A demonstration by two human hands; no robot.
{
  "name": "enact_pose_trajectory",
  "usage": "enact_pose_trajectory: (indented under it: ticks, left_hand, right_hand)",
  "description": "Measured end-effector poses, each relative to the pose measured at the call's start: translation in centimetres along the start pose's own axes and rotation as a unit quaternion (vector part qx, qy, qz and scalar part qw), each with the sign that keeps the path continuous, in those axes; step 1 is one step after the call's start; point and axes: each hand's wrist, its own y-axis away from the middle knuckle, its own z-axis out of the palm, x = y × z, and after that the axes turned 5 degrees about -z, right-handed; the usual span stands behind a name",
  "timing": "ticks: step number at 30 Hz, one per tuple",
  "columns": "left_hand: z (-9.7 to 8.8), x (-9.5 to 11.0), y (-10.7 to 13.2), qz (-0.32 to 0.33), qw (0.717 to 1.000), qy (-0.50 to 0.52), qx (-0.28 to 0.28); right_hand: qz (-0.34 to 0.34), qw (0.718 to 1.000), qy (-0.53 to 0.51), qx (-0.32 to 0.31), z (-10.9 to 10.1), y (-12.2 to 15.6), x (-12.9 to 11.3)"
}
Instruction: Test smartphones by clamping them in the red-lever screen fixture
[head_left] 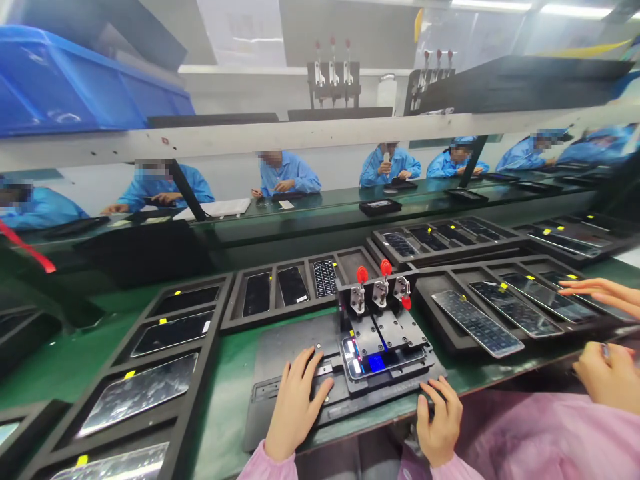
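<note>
A black clamp fixture [385, 337] with upright toggle clamps stands at the bench's front edge. Under its plates lies a phone [360, 369] with its screen lit, showing blue and white patches. My left hand [299, 400] lies on the fixture's flat base, left of the phone, fingers spread and holding nothing. At the fixture's front right corner, my right hand [441, 420] has its fingers bent over the edge, with the thumb below. Two of the red-tipped levers [385, 268] point up; the right one [406, 303] hangs down.
Foam trays with phones stand left [213, 360], behind [233, 293] and right [440, 330]. One phone [477, 323] overhangs the right tray. Another person's hands [613, 370] are at the right. Above runs a shelf [300, 137] with a blue bin [90, 87]; co-workers in blue sit opposite.
</note>
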Motion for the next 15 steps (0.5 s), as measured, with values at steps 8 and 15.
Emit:
enact_pose_trajectory:
  ticks: [8,15]
  left_hand:
    - [0.16,0.13,0.08,0.01,1.0,-0.017,0.005]
    - [0.26,0.13,0.21,0.007,1.0,-0.014,0.001]
  right_hand:
    - [-0.002,1.0,0.007,-0.002,-0.1,0.0,0.13]
    - [-0.002,1.0,0.008,-0.001,0.0,-0.18,-0.01]
